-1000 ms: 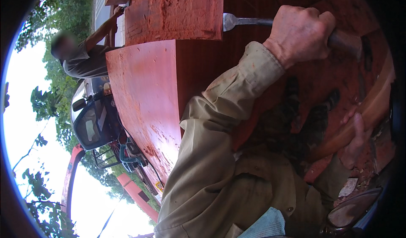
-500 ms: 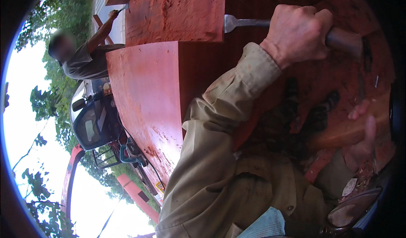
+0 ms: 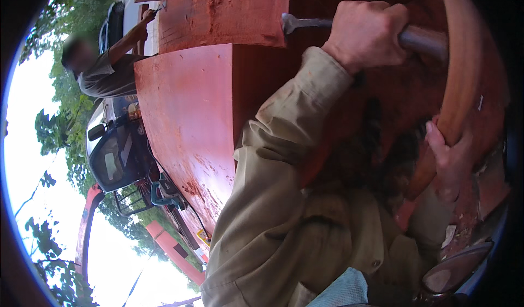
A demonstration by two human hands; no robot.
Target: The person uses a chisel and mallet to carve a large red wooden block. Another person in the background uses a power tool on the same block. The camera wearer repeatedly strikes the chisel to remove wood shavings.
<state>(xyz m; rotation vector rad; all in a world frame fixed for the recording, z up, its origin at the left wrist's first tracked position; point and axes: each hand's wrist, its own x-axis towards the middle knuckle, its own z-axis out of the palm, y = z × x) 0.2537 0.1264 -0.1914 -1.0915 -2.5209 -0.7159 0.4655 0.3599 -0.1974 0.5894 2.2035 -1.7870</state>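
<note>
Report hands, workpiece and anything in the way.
Left grip on chisel; right grip on curved wooden piece. Chisel at edge of red timber. Curved wooden piece near chisel's butt, contact unclear.

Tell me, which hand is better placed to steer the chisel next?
Probably the left hand: it grips the chisel, whose blade is at the edge of the red block. The right hand holds a curved wooden piece.
</note>
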